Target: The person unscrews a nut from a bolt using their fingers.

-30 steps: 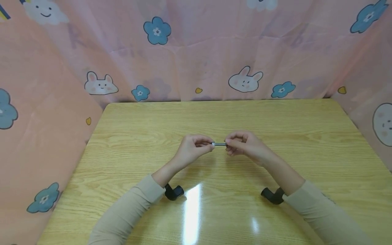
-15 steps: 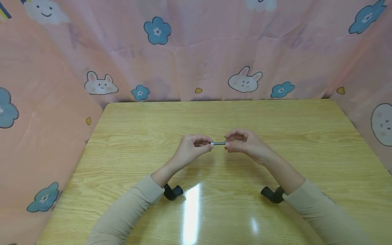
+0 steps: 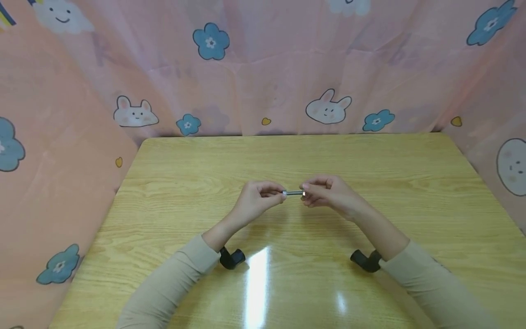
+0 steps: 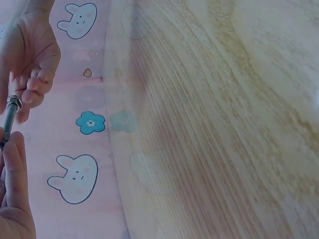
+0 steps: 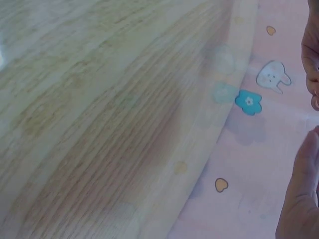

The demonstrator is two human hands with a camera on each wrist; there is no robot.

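Note:
Between the two hands a metal bolt (image 3: 293, 193) lies level above the table. My left hand (image 3: 255, 200) pinches its left end between thumb and fingers, hiding that end. A nut (image 3: 304, 193) sits at the bolt's right end, where my right hand (image 3: 330, 196) holds it with curled fingertips. The left wrist view shows the threaded shank (image 4: 9, 119) rising from the left fingers (image 4: 14, 164) to the nut, beside the right fingers (image 4: 36, 89). In the right wrist view, parts of both hands appear at the right edge, and the bolt is not visible.
The wood-grain table (image 3: 205, 169) spans the view beneath both hands, with light glare near the front. Pink printed cloth (image 3: 263, 68) hangs behind and along the sides. Black wrist-worn devices (image 3: 232, 258) protrude beneath both sleeves.
My right fingers loosen and spread slightly at the bolt's right end, then close in again, and the nut now shows there. My left hand stays almost still.

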